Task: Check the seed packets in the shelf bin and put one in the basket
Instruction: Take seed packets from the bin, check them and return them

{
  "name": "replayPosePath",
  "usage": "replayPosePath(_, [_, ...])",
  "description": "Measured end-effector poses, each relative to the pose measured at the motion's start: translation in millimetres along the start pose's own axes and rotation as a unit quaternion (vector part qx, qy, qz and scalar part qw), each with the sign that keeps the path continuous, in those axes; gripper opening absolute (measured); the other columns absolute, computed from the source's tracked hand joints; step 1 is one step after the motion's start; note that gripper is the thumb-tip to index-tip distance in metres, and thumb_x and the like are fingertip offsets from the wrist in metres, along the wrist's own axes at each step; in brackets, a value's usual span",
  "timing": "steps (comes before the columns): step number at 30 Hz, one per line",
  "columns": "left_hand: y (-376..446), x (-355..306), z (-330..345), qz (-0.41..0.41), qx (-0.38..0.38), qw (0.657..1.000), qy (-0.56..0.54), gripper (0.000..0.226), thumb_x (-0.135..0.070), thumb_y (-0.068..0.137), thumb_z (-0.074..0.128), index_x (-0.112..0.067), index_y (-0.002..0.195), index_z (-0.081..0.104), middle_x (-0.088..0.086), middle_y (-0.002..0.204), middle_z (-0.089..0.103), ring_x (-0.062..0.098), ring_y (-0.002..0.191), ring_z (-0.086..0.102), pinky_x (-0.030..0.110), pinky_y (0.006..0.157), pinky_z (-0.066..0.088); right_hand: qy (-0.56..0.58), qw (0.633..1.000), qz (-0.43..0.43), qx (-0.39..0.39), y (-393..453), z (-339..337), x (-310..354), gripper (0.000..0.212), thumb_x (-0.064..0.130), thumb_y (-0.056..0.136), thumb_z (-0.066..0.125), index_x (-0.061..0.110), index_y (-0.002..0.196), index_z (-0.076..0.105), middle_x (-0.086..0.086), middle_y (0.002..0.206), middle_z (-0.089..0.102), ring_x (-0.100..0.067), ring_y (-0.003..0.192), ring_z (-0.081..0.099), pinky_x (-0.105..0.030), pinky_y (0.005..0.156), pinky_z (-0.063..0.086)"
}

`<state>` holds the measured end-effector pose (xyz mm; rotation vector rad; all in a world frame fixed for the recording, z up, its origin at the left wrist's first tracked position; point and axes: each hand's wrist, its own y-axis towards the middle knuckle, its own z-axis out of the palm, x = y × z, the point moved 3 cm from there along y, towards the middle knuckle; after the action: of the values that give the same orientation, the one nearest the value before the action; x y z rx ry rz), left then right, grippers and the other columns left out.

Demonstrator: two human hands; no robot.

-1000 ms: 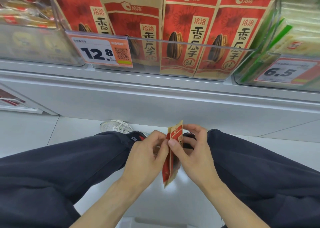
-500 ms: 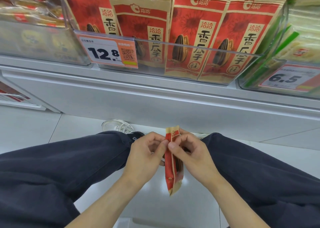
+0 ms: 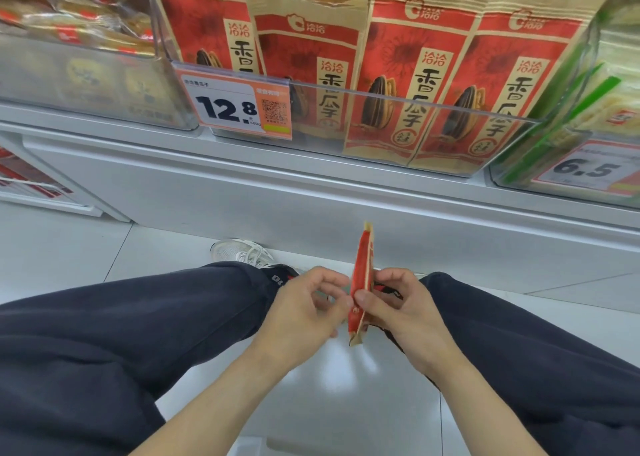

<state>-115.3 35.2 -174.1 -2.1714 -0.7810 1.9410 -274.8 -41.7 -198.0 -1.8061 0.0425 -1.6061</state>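
A shop: price tag (image 3: pixel 239 107) on a stocked shelf bin (image 3: pixel 346 123).

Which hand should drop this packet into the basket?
Right, probably. The right hand already pinches the seed packet edge-on, while the left hand sits beside it, fingers curled, apparently not gripping. No basket is clearly visible.

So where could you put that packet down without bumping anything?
Bare floor between the legs, below the packet, and floor left of the shoe. The bin is crowded with packets standing side by side.
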Motion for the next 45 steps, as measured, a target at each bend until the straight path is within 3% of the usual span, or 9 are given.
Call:
replayPosePath(4, [-5,5,11,0.007,0.05,0.995,0.082,0.018,-0.024,0.088,0.075,-0.029,0.103,0.067,-0.011,0.085,0.072,0.018,0.073,0.071,0.045,0.07,0.062,0.07,0.997,0.008,-0.044,0,0,5,0.031,0.016,0.085,0.077,0.001,0.097,0.053,-0.017,0.104,0.076,-0.04,0.091,0.074,-0.059,0.092,0.057])
replayPosePath(8, [-4,5,9,-0.036,0.05,0.997,0.042,0.007,-0.018,0.089,0.074,-0.014,0.089,0.069,0.0,0.077,0.075,0.021,0.071,0.074,0.043,0.071,0.063,0.076,0.995,0.003,-0.061,0,2,4,0.024,0.013,0.087,0.076,0.002,0.089,0.055,-0.01,0.109,0.076,-0.043,0.094,0.073,-0.063,0.091,0.056])
replayPosePath(11, [-2,5,6,-0.071,0.07,0.995,0.01,0.013,-0.018,0.09,0.075,-0.006,0.089,0.071,0.006,0.081,0.075,0.024,0.074,0.075,0.039,0.07,0.063,0.079,0.995,-0.003,-0.058,1,3,4,0.031,0.019,0.082,0.079,-0.001,0.089,0.056,-0.008,0.109,0.077,-0.043,0.096,0.073,-0.063,0.091,0.056])
replayPosePath(15, [-2,5,4,-0.102,0.077,0.991,-0.047,0.012,-0.013,0.092,0.072,-0.002,0.087,0.069,0.007,0.083,0.074,0.023,0.075,0.073,0.039,0.071,0.063,0.064,0.997,0.004,-0.04,1,1,2,0.058,0.028,0.067,0.086,-0.005,0.104,0.057,-0.01,0.103,0.078,-0.036,0.097,0.074,-0.049,0.089,0.059])
replayPosePath(21, [-2,7,5,-0.124,0.091,0.987,-0.051,0.009,-0.008,0.092,0.07,-0.003,0.084,0.068,0.017,0.092,0.074,0.023,0.077,0.073,0.04,0.074,0.063,0.074,0.996,0.055,0.003,4,0,-6,0.048,-0.006,0.077,0.081,0.007,0.119,0.063,-0.004,0.106,0.077,-0.026,0.101,0.074,-0.035,0.084,0.057])
replayPosePath(28, [-1,7,5,-0.103,0.088,0.99,-0.025,0.009,-0.009,0.094,0.069,-0.002,0.089,0.071,0.019,0.089,0.073,0.021,0.074,0.072,0.039,0.073,0.063,0.146,0.986,0.068,0.033,9,-4,-3,0.061,-0.017,0.072,0.078,0.004,0.126,0.06,-0.024,0.122,0.068,-0.037,0.098,0.071,-0.051,0.091,0.059])
replayPosePath(33, [-1,6,5,-0.083,0.098,0.991,-0.024,0.01,-0.009,0.095,0.067,0.0,0.092,0.071,0.015,0.081,0.073,0.017,0.071,0.07,0.032,0.067,0.062,0.158,0.983,0.051,0.079,13,-8,-3,0.078,0.003,0.053,0.088,0.009,0.127,0.064,-0.028,0.125,0.064,-0.04,0.102,0.068,-0.05,0.091,0.059])
replayPosePath(39, [-1,5,3,-0.071,0.09,0.993,-0.008,0.01,-0.008,0.096,0.066,-0.003,0.09,0.071,0.017,0.084,0.073,0.018,0.072,0.071,0.034,0.067,0.062,0.133,0.985,0.03,0.105,14,-11,-2,0.093,0.022,0.043,0.103,0.014,0.128,0.064,-0.019,0.123,0.068,-0.037,0.106,0.069,-0.051,0.094,0.058])
replayPosePath(45, [0,2,5,-0.094,0.066,0.993,-0.037,0.018,-0.024,0.096,0.067,-0.013,0.109,0.062,0.009,0.09,0.076,0.02,0.082,0.075,0.036,0.076,0.062,0.029,0.997,-0.002,0.065,10,-8,-2,0.07,-0.009,0.066,0.087,0.023,0.124,0.065,-0.004,0.126,0.069,-0.022,0.114,0.069,-0.045,0.093,0.059])
